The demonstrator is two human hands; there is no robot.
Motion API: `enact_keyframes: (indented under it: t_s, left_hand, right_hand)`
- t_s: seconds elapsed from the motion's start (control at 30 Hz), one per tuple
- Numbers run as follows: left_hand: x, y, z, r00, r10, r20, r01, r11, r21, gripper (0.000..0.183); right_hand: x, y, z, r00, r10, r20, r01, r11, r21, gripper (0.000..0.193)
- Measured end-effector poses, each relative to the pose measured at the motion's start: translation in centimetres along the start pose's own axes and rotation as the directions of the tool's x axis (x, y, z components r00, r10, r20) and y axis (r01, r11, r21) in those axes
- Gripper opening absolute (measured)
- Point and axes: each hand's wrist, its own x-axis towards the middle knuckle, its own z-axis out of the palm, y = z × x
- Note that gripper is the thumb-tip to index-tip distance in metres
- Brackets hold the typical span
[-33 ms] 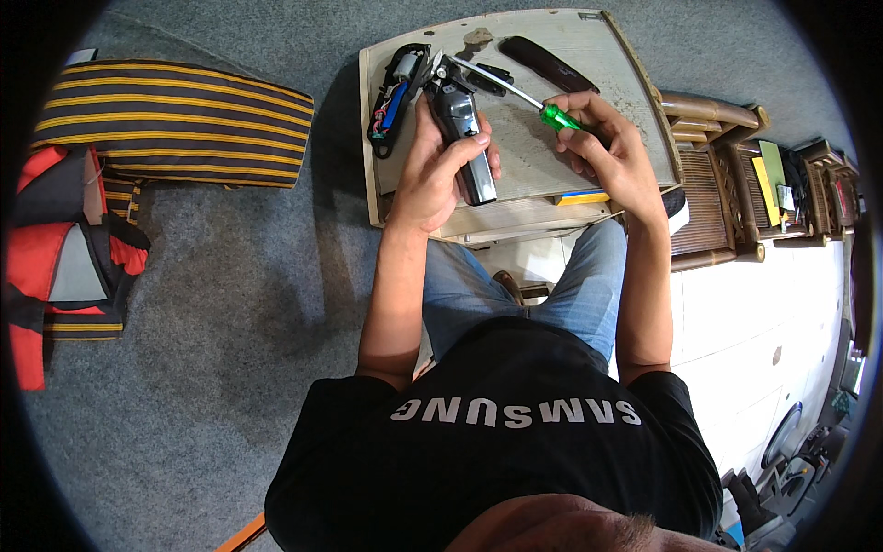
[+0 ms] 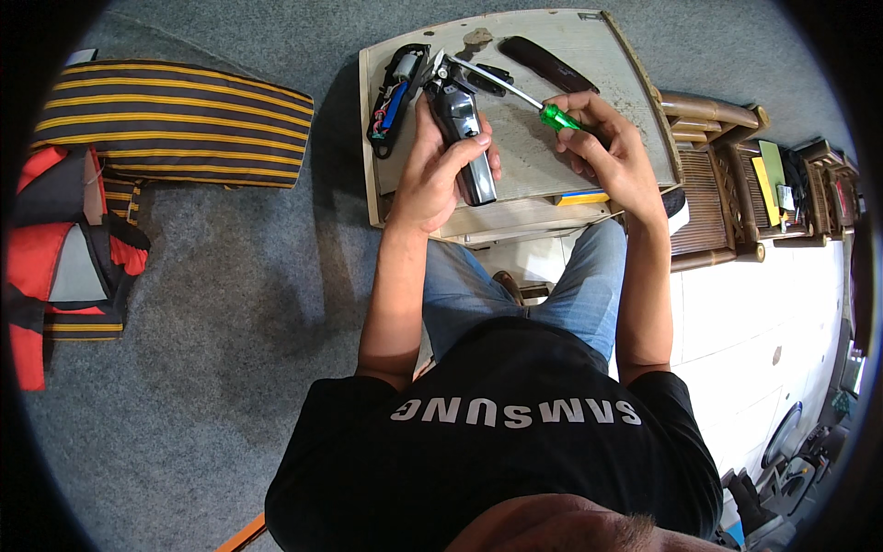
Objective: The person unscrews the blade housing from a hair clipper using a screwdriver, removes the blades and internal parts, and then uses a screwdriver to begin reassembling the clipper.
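My left hand (image 2: 432, 175) is closed around a shiny dark hair clipper (image 2: 457, 120), its blade end pointing away from me over the table (image 2: 543, 175). A screwdriver (image 2: 558, 118) with a green handle is gripped in my right hand (image 2: 607, 152). Its long shaft slants left, and the tip is at the clipper's head; whether it touches a screw is too small to tell. Left of the clipper lies an opened clipper housing (image 2: 395, 99) showing a blue cell and wires. A long dark brown cover (image 2: 549, 64) rests beyond the screwdriver, with a small black part (image 2: 491, 81) behind its shaft.
A yellow-and-blue item (image 2: 583, 198) shows at the table's near edge. Bamboo furniture (image 2: 704, 198) stands to the right, bearing papers and small objects. On the left, a striped cushion (image 2: 184, 120) and a red-and-black cloth item (image 2: 74, 239) are above grey carpet (image 2: 221, 368).
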Motion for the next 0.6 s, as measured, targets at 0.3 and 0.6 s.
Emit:
enact_keyframes:
  t_s: [0.3,0.6]
  left_hand:
    - [-0.08,-0.25,-0.62,1.000,-0.022,0.017,0.024,0.997,-0.078,0.054]
    - [0.15,-0.14,-0.33,1.000,-0.020,0.012,0.022,0.974,-0.224,0.045]
  right_hand:
    - [-0.16,-0.25,0.35,0.999,0.013,-0.033,-0.011,0.997,0.081,0.036]
    - [-0.10,-0.02,-0.23,1.000,0.007,-0.022,-0.004,0.995,0.102,0.030]
